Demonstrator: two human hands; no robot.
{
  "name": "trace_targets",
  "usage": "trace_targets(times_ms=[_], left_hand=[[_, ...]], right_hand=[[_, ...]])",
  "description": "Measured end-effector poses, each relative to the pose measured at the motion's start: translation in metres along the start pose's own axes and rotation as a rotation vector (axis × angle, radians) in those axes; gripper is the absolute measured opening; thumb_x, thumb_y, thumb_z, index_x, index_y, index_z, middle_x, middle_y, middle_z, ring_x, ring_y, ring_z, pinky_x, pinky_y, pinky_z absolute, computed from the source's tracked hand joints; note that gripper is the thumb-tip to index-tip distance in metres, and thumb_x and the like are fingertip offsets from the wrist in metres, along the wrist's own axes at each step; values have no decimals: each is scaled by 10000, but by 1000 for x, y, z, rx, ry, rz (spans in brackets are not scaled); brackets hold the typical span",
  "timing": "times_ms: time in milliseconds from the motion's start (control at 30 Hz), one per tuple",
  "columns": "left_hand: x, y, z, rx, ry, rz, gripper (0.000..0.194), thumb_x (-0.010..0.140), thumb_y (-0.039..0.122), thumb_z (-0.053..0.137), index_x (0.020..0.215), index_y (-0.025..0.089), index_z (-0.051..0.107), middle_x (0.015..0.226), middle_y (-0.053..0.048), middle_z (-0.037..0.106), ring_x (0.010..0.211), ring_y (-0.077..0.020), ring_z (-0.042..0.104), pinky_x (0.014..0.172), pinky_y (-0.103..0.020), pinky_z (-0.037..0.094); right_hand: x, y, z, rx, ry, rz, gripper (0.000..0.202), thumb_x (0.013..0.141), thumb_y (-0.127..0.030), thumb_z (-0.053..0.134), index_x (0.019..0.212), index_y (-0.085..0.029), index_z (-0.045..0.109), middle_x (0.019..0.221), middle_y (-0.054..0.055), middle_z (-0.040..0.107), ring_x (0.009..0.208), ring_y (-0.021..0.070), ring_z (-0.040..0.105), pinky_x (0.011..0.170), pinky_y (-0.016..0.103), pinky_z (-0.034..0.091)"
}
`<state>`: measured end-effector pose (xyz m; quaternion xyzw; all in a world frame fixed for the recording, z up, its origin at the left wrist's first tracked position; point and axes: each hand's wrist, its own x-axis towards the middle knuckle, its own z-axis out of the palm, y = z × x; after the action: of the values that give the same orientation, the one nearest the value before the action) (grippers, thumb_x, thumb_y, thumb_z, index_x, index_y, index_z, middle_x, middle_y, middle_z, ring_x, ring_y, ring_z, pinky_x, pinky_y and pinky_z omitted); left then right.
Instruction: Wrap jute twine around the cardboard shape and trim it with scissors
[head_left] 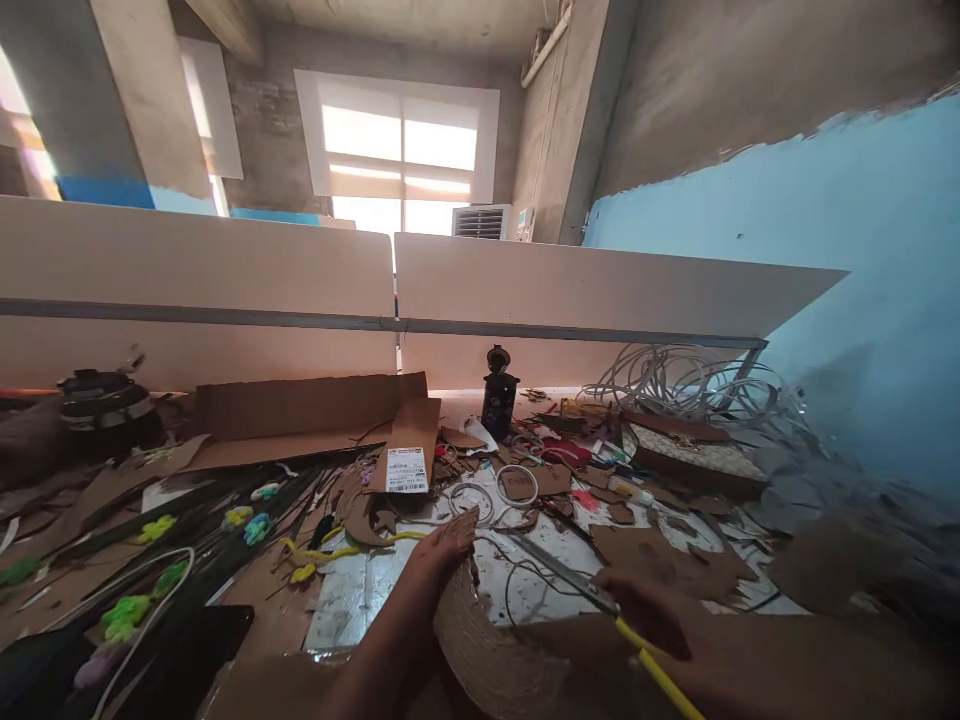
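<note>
My left hand (441,555) is closed on a curved, layered piece of cardboard (484,645), its corrugated upper end sticking up past my fingers. To the right, my right hand (649,615) is closed around a long thin tool with a grey metal blade (559,572) and a yellow length (660,680) trailing toward me. That tool's tip points up and left, apart from the curved cardboard. Whether the yellow part is a handle or something separate, I cannot tell. Dark thin wires (517,590) lie between the two hands.
White rings (517,487), cardboard scraps (667,560) and a labelled cardboard strip (409,440) litter the table. A black bottle (499,400) stands behind. Coiled clear tubing (675,385) and a patterned bag (682,450) lie right. Green fuzzy flowers (126,618) are at left; white partitions (600,290) close the back.
</note>
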<state>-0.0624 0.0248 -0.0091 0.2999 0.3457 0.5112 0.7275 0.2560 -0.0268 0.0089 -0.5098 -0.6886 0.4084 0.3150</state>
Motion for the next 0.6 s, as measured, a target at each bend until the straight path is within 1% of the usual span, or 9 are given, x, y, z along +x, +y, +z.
trace_targets(times_ms=[33, 100, 200, 300, 400, 467, 600], left_hand=[[0, 0, 0, 2, 4, 8, 378, 621, 249, 844, 984, 165, 779, 702, -33, 738, 635, -192, 666, 680, -283, 500], [1, -1, 1, 11, 17, 27, 366, 602, 251, 846, 948, 157, 774, 663, -27, 718, 608, -188, 653, 655, -280, 491], [2, -2, 1, 30, -5, 1, 344, 584, 280, 850, 887, 143, 763, 584, -13, 673, 532, -174, 616, 607, -277, 475], [-2, 0, 4, 24, -17, -1, 382, 615, 300, 836, 950, 133, 759, 593, -15, 670, 537, -175, 618, 613, -281, 481], [-9, 3, 7, 6, -21, 5, 406, 639, 280, 827, 1008, 129, 754, 625, -24, 682, 586, -191, 644, 654, -293, 491], [-11, 5, 9, 1, -21, -2, 359, 644, 277, 828, 963, 129, 756, 611, -26, 673, 584, -195, 644, 656, -297, 487], [-12, 4, 14, -15, 8, 9, 263, 627, 263, 843, 842, 144, 749, 574, -14, 651, 555, -184, 624, 650, -293, 480]], right_hand=[[-3, -6, 7, -12, -14, 6, 665, 750, -634, 697, 1257, -205, 670, 1266, 131, 694, 1166, 326, 664, 1026, 372, 517], [-4, -15, 14, -62, -53, 37, 637, 729, -592, 719, 1240, -213, 687, 1228, 121, 716, 1137, 327, 677, 1015, 374, 525], [-1, -22, 15, -154, -102, 73, 628, 714, -566, 736, 1253, -246, 694, 1291, 118, 700, 1202, 357, 648, 1031, 406, 525], [3, -25, 16, -192, -79, 31, 611, 739, -580, 720, 1271, -279, 695, 1337, 112, 680, 1216, 369, 644, 1019, 428, 541], [5, -28, 18, -213, -43, -44, 557, 766, -556, 717, 1262, -303, 707, 1308, 95, 702, 1168, 359, 676, 983, 422, 572], [5, -32, 18, -249, -46, -80, 522, 772, -535, 729, 1254, -336, 713, 1271, 78, 724, 1127, 355, 698, 952, 418, 593], [3, -42, 15, -338, -40, -66, 489, 794, -525, 719, 1271, -426, 689, 1228, 40, 745, 1041, 350, 733, 866, 422, 634]])
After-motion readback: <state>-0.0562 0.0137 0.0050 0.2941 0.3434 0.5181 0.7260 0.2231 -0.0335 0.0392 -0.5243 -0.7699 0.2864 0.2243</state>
